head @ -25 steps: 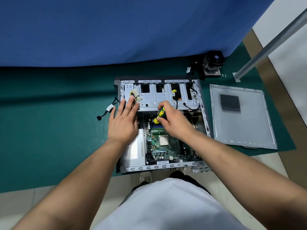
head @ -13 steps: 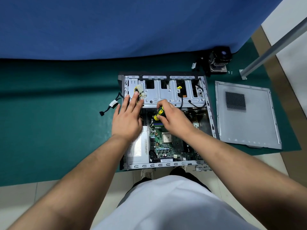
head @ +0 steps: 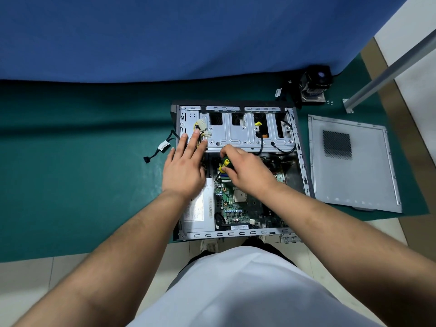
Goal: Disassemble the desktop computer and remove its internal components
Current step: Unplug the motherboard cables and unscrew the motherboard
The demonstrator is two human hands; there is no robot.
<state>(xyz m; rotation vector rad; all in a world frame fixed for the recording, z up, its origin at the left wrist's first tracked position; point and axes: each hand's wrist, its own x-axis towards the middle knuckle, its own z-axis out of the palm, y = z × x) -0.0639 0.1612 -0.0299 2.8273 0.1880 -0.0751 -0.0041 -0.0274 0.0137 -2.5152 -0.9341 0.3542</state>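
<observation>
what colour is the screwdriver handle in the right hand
Green and yellow: the screwdriver, gripped by the right hand, shows best in the head view.

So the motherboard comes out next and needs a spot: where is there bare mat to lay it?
The widest bare patch is the green mat left of the computer case, beyond the loose cable, below the blue cloth. Right is crowded: the side panel fills the mat there, with the CPU cooler and small screws behind it.

Green mat (head: 70, 185) under case (head: 299, 147), panel (head: 368, 180).
</observation>
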